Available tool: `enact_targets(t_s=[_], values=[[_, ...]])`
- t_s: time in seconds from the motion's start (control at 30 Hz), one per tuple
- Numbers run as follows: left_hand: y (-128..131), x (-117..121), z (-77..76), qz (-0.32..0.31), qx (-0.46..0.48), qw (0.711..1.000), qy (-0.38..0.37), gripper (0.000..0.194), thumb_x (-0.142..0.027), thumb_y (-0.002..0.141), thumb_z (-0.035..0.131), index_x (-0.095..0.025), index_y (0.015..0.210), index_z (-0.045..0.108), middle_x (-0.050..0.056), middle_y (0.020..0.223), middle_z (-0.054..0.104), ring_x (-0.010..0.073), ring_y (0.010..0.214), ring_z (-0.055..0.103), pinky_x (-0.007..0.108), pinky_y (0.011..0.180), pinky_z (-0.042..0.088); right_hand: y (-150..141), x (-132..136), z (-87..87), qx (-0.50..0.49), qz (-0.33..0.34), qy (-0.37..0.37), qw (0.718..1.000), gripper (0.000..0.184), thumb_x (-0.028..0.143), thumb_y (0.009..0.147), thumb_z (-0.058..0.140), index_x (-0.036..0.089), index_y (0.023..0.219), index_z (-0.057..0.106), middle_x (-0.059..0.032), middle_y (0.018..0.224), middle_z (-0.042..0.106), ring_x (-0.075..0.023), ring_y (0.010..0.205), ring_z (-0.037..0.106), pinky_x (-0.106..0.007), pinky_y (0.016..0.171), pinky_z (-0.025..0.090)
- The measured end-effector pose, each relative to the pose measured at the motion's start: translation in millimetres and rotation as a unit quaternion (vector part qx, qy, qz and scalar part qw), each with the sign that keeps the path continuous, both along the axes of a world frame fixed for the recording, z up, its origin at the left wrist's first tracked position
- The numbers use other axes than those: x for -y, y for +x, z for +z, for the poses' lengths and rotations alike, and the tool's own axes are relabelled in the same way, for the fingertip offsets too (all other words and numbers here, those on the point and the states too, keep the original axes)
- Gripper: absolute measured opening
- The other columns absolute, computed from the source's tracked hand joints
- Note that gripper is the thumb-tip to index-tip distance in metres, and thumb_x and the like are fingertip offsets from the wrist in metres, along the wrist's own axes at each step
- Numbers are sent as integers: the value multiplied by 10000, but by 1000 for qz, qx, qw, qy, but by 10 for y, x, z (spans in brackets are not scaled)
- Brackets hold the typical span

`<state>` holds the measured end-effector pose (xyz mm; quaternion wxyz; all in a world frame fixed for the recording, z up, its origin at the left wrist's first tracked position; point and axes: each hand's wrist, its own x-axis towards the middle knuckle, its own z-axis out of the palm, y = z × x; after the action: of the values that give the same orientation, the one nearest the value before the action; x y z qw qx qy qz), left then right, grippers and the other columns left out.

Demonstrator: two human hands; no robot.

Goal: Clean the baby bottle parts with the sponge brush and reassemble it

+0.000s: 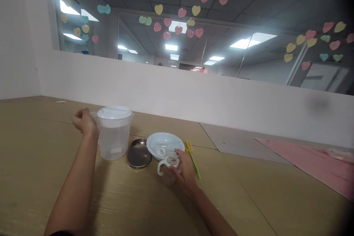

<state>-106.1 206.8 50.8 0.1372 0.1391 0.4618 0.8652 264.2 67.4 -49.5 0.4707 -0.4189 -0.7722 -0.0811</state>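
Head view: the right hand point(186, 172) grips a clear, white-handled bottle point(168, 169) on the near side of the white bowl point(165, 137); the left hand point(85, 121) curls at the left of the lidded pitcher point(114, 136), though whether it grips that, I cannot tell.

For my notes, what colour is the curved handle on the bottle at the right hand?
The curved handle is white, best seen in the head view.

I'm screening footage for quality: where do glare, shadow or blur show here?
All in the head view: ceiling lights glare in the window; a blurred smudge overlies the wall; right corners are dark; shadow falls beside the left forearm on the table.
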Motion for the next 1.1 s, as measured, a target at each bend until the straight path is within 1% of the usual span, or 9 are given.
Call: enact_targets(t_s=[0.17,0.23,0.3,0.4,0.53,0.63,0.77,0.9,1.1], values=[[273,331,472,123,-124,972,154,135,-75,722,440,-168,817,419,2,895,494,106,876,517,266,838,432,186,-192,-55,-230,-106,-3,967,359,401,923,380,153,1158,489,-108,1061,597,-193,909,585,-336,776,486],[545,467,581,92,-178,959,201,104,-100,747,440,-171,823,446,-2,835,505,110,820,536,273,789,446,341,-290,-94,-247,-160,-3,956,356,401,899,416,141,1128,497,-109,1011,607,-197,857,595,-333,739,492],[903,559,576,-2,-256,943,213,56,-181,788,480,-183,844,479,-12,783,521,119,754,554,278,720,459,501,-359,-136,-202,-228,-12,953,352,363,863,451,119,1110,510,-131,991,614,-228,854,604,-361,729,492],[1502,585,329,-152,-450,867,152,109,-283,823,485,-200,849,552,0,767,586,147,745,580,297,716,467,657,-377,-170,-51,-340,-137,929,378,249,813,493,71,1146,515,-197,1053,608,-301,979,589,-417,798,467],[2118,477,-246,-323,-714,621,4,226,-319,876,419,-223,890,623,59,962,663,205,954,583,356,867,429,678,-314,-137,87,-381,-300,870,304,207,834,479,72,1090,572,-213,1078,611,-311,971,605,-389,775,453],[2314,387,-598,-350,-745,567,-24,275,-293,881,409,-189,857,663,90,902,681,234,917,587,369,835,422,657,-294,-105,115,-370,-338,858,214,158,843,446,105,941,629,-168,955,656,-259,854,643,-314,681,441],[2315,321,-791,-361,-802,466,-100,323,-286,888,396,-157,1018,663,126,1075,638,274,1010,528,395,851,382,655,-306,-92,116,-376,-352,849,233,128,856,411,118,924,633,-151,942,661,-217,847,641,-264,650,406],[2272,304,-805,-359,-822,422,-129,316,-238,860,412,-203,1048,663,116,1265,526,298,1120,445,448,899,333,642,-298,-88,89,-379,-354,850,231,157,876,406,123,942,625,-141,963,658,-211,859,633,-259,637,384],[2293,314,-819,-361,-809,438,-151,282,-301,856,435,-219,952,688,110,1305,493,305,1186,388,490,941,287,605,-274,-14,31,-381,-336,861,242,164,890,372,129,957,602,-118,951,667,-195,867,627,-248,625,362]])
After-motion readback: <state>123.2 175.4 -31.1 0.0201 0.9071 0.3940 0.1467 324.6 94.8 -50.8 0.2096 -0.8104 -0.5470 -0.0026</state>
